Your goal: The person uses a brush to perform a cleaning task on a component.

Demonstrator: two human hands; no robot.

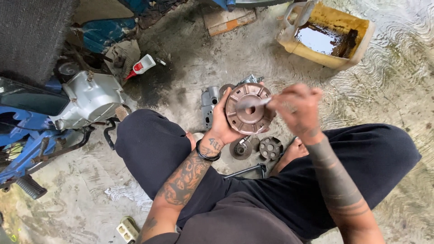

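Observation:
My left hand (222,124) holds up a round brownish metal disc (247,109) with ribs and a centre hole, fingers wrapped around its left rim. My right hand (296,108) pinches a small light-coloured thing, blurred, against the disc's face near the centre. Below the hands, on the concrete floor between my legs, lie a small round metal part (241,148) and a dark disc with several holes (271,147). A bent metal tool (248,171) lies by my knee.
A blue motorbike with a silver engine cover (88,99) stands at left. A cut-open yellow jug of dark oil (326,37) sits at top right. A white bottle with a red nozzle (142,66), a grey metal casing (209,105) and a wooden board (228,19) lie on the floor.

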